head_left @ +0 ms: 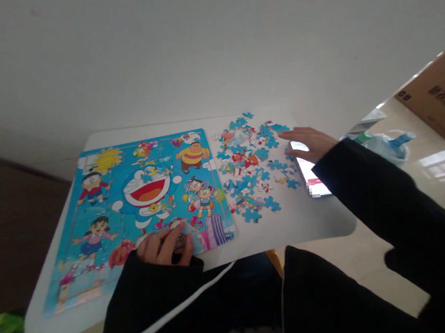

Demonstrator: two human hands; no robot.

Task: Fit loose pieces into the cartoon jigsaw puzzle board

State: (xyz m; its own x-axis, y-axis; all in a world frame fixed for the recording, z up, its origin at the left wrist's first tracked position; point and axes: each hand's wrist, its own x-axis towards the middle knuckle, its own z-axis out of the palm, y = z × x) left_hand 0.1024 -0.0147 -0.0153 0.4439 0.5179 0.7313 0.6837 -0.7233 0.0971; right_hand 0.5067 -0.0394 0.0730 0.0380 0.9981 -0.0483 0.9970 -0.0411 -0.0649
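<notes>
A blue cartoon jigsaw puzzle [126,160] lies on the left of a white table, with a few loose pieces [153,171] on its middle. My left hand [167,245] rests on the puzzle's near edge, fingers loosely bent and apart, and nothing shows in its grasp. To the right of the puzzle spreads a heap of loose jigsaw pieces [241,159], mostly blue. My right hand [310,144] is at the heap's right edge, over the upper part of a lit phone [311,170], fingers stretched out. Whether it touches the phone I cannot tell.
The white table [292,228] has a rounded near right corner and stands against a pale wall [210,46]. A white cable [182,311] crosses in front of my body. On the right are a cardboard box [439,93] and a plastic bag [387,149].
</notes>
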